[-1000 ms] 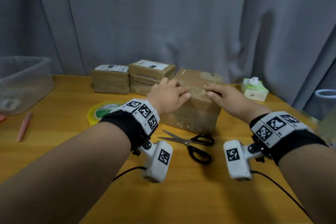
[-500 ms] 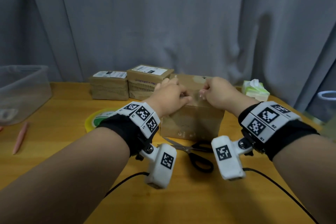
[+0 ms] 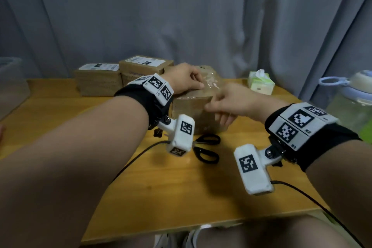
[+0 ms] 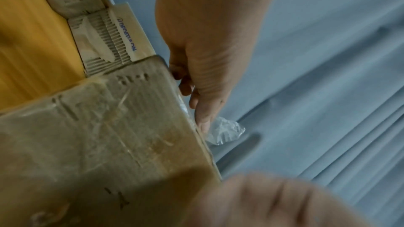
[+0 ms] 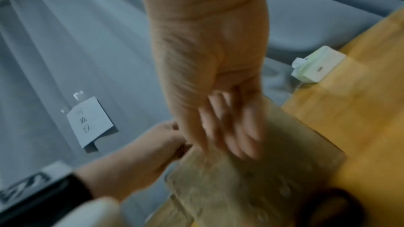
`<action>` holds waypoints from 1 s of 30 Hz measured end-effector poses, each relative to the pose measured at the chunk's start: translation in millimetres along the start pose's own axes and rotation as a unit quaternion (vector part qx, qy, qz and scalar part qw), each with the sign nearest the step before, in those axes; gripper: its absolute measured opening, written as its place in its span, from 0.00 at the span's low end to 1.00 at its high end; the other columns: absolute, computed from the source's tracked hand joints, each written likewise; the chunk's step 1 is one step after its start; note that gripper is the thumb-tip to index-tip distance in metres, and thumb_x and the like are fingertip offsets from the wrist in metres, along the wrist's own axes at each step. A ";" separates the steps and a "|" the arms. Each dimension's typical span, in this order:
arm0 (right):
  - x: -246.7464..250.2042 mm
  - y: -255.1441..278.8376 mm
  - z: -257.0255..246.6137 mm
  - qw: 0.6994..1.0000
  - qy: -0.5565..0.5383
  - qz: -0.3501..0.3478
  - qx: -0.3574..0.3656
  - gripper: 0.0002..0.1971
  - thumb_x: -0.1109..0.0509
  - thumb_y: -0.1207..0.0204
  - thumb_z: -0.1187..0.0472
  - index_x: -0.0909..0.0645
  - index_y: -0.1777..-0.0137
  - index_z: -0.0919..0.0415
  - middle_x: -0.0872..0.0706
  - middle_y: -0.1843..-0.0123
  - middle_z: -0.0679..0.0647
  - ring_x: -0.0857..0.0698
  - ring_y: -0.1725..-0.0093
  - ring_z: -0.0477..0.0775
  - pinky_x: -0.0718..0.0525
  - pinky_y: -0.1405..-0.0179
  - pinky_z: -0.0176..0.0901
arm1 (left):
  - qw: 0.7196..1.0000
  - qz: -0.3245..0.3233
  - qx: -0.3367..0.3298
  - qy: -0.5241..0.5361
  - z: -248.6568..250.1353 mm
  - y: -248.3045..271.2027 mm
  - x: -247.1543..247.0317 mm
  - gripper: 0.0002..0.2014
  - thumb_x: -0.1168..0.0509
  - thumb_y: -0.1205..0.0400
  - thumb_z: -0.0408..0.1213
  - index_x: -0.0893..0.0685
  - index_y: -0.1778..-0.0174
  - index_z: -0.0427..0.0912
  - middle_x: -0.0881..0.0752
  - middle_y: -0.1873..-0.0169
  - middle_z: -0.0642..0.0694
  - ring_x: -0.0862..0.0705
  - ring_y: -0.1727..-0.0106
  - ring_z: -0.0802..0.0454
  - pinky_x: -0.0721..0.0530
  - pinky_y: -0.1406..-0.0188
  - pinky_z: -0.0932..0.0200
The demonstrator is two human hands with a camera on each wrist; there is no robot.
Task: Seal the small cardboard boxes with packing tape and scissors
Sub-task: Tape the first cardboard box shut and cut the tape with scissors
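Now the right hand [image 3: 227, 104] has dropped from the top of the cardboard box [image 3: 193, 115] to its near corner, fingers loosely spread, while the left hand [image 3: 184, 81] still pinches crumpled clear tape [image 3: 210, 82] on top. The box sits mid-table [image 3: 181, 187], turned since half a second ago. Scissors [image 3: 207, 148] lie before it, partly hidden by the left wrist camera [image 3: 181, 135]; two labelled boxes [image 3: 120, 75] stand behind.

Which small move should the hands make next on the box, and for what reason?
Probably press the crumpled loose tape flat onto the box top. The left hand holds it there, the right hand rests on the box's near edge, and the scissors lie unused.
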State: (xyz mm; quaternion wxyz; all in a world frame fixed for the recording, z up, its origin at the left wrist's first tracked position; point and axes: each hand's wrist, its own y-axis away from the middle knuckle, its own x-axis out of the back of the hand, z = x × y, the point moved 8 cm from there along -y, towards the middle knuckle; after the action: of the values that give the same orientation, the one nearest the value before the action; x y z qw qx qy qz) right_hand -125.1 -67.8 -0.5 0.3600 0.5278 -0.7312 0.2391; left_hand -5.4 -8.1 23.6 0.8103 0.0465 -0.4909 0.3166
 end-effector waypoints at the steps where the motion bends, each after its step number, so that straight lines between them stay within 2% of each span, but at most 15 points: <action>1: -19.9 4.9 10.6 0.995 0.063 -0.074 -0.024 0.10 0.26 0.23 0.57 0.15 0.55 0.65 0.13 0.65 0.55 0.14 0.69 0.50 0.14 0.68 0.40 | 1.000 0.007 -0.001 -0.001 3.1 0.6 -0.9 0.08 0.27 0.23 0.42 0.12 0.52 0.44 0.17 0.66 0.55 0.20 0.60 0.56 0.24 0.61 0.67; 2: -33.7 8.9 19.5 0.983 0.143 -0.112 -0.033 0.13 0.25 0.25 0.53 0.14 0.50 0.63 0.12 0.59 0.55 0.13 0.63 0.51 0.13 0.62 0.41 | 1.000 0.015 -0.001 -0.008 6.1 1.4 -1.4 0.09 0.28 0.23 0.43 0.12 0.52 0.43 0.16 0.64 0.53 0.19 0.59 0.56 0.23 0.60 0.66; 4: -53.3 10.5 34.7 0.959 0.248 -0.134 -0.037 0.18 0.23 0.28 0.48 0.14 0.44 0.59 0.13 0.49 0.53 0.15 0.51 0.53 0.16 0.53 0.44 | 0.999 0.034 0.005 -0.034 8.5 3.1 -1.4 0.09 0.29 0.23 0.46 0.11 0.52 0.45 0.14 0.59 0.51 0.18 0.57 0.55 0.20 0.55 0.61; 7: -63.6 11.9 46.8 0.954 0.260 -0.136 -0.054 0.20 0.22 0.31 0.45 0.15 0.44 0.57 0.14 0.49 0.54 0.17 0.51 0.56 0.18 0.54 0.46 | 0.998 0.043 0.006 -0.051 13.0 7.5 -2.7 0.13 0.29 0.23 0.50 0.12 0.53 0.44 0.12 0.56 0.49 0.16 0.53 0.52 0.17 0.50 0.56; 10: -68.4 16.0 43.9 0.930 0.332 -0.152 -0.037 0.21 0.23 0.31 0.43 0.18 0.44 0.54 0.16 0.53 0.51 0.20 0.53 0.55 0.22 0.50 0.49 | 0.997 0.044 -0.017 -0.057 22.4 10.8 -0.5 0.15 0.29 0.24 0.52 0.10 0.53 0.44 0.13 0.59 0.49 0.16 0.57 0.52 0.20 0.60 0.60; 13: -65.6 19.0 41.4 0.920 0.353 -0.168 -0.030 0.20 0.23 0.29 0.52 0.19 0.40 0.60 0.15 0.47 0.56 0.19 0.54 0.56 0.21 0.61 0.45 | 0.997 0.044 -0.045 -0.047 30.7 11.9 1.9 0.10 0.29 0.22 0.44 0.09 0.50 0.44 0.14 0.59 0.50 0.20 0.68 0.61 0.27 0.72 0.72; 15: -43.9 20.2 41.8 0.924 0.348 -0.153 -0.027 0.19 0.25 0.29 0.56 0.19 0.41 0.63 0.15 0.48 0.59 0.19 0.56 0.57 0.20 0.63 0.49 | 0.998 0.031 -0.052 -0.020 33.1 10.8 -0.6 0.08 0.31 0.20 0.40 0.11 0.48 0.43 0.14 0.58 0.50 0.23 0.73 0.63 0.30 0.80 0.79; 17: -4.2 25.1 42.6 0.941 0.318 -0.111 -0.038 0.18 0.26 0.28 0.57 0.21 0.40 0.62 0.18 0.50 0.56 0.22 0.56 0.55 0.24 0.62 0.46 | 0.999 0.009 -0.051 -0.005 34.8 8.5 -3.0 0.07 0.31 0.20 0.37 0.12 0.50 0.40 0.15 0.62 0.51 0.24 0.74 0.63 0.31 0.81 0.79; 18: 18.7 29.6 42.9 0.949 0.300 -0.081 -0.044 0.16 0.25 0.27 0.56 0.22 0.42 0.59 0.19 0.50 0.53 0.22 0.55 0.54 0.24 0.61 0.43 | 0.999 -0.002 -0.052 -0.004 35.7 7.2 -3.7 0.06 0.30 0.21 0.36 0.13 0.51 0.39 0.15 0.62 0.52 0.23 0.73 0.64 0.30 0.80 0.80; 20: 60.3 41.1 44.5 0.964 0.259 -0.023 -0.061 0.18 0.22 0.29 0.49 0.24 0.45 0.54 0.18 0.51 0.50 0.21 0.54 0.51 0.23 0.59 0.42 | 0.998 -0.019 -0.054 0.014 36.6 5.2 -4.3 0.07 0.28 0.22 0.36 0.16 0.53 0.37 0.16 0.63 0.53 0.22 0.69 0.63 0.27 0.75 0.79; 22: 85.0 49.4 50.7 0.967 0.240 0.007 -0.086 0.25 0.23 0.34 0.39 0.22 0.45 0.55 0.15 0.51 0.52 0.18 0.53 0.51 0.22 0.54 0.43 | 0.998 -0.023 -0.049 0.038 34.7 2.6 -3.8 0.08 0.27 0.23 0.38 0.17 0.54 0.39 0.17 0.65 0.53 0.21 0.66 0.58 0.22 0.70 0.73; 24: 89.3 50.5 57.6 0.958 0.260 -0.005 -0.118 0.34 0.28 0.37 0.30 0.19 0.46 0.61 0.13 0.50 0.58 0.15 0.50 0.55 0.20 0.49 0.46 | 0.998 -0.013 -0.038 0.053 31.6 0.8 -2.3 0.08 0.26 0.24 0.39 0.17 0.57 0.41 0.17 0.66 0.51 0.21 0.69 0.58 0.21 0.71 0.69; 26: 83.0 45.8 61.3 0.950 0.276 -0.024 -0.146 0.42 0.34 0.42 0.22 0.19 0.50 0.63 0.13 0.53 0.59 0.15 0.53 0.57 0.19 0.49 0.47 | 0.997 0.003 -0.033 0.070 29.7 -1.2 -0.9 0.07 0.26 0.24 0.38 0.17 0.57 0.41 0.17 0.67 0.49 0.23 0.71 0.57 0.21 0.74 0.67; 28: 71.8 39.7 57.3 0.943 0.291 -0.039 -0.155 0.43 0.39 0.44 0.18 0.20 0.56 0.61 0.16 0.58 0.56 0.18 0.58 0.56 0.19 0.50 0.48 | 0.995 0.010 -0.032 0.090 29.7 -1.1 -0.9 0.05 0.28 0.22 0.36 0.16 0.55 0.39 0.17 0.64 0.44 0.23 0.72 0.55 0.21 0.75 0.63; 30: 60.3 34.8 48.7 0.936 0.313 -0.049 -0.153 0.40 0.41 0.42 0.18 0.22 0.62 0.60 0.19 0.63 0.53 0.20 0.62 0.55 0.19 0.49 0.50 | 0.995 0.011 -0.036 0.089 31.1 0.4 -1.3 0.05 0.30 0.21 0.36 0.16 0.54 0.38 0.19 0.60 0.43 0.23 0.72 0.54 0.20 0.77 0.63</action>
State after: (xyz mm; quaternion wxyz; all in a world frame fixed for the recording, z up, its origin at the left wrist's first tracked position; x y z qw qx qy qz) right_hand -182.4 -128.1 17.0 0.6586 0.3996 -0.5824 0.2594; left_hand -29.8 -20.4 38.4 0.8485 -0.0164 -0.4279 0.3109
